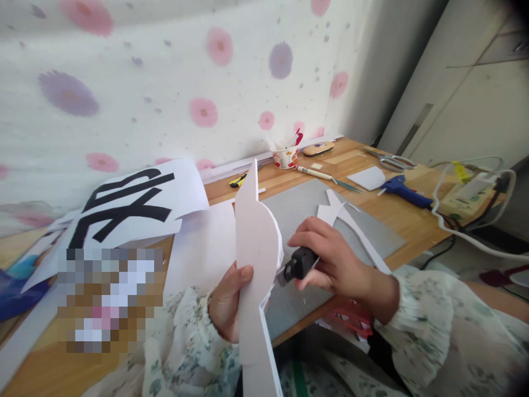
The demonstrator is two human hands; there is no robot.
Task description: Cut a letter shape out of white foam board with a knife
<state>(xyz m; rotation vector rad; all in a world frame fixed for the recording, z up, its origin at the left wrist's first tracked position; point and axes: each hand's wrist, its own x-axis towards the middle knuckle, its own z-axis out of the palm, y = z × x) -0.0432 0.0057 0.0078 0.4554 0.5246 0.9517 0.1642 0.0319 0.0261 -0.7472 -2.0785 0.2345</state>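
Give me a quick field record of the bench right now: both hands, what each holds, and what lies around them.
left hand: grips a white foam board piece, held upright on edge
right hand: closed on a black-handled cutter, tip against the board's edge
under the hands: grey cutting mat on a wooden table
on the mat: white offcuts
far side: blue glue gun, scissors, cup
left: sheet with black strokes
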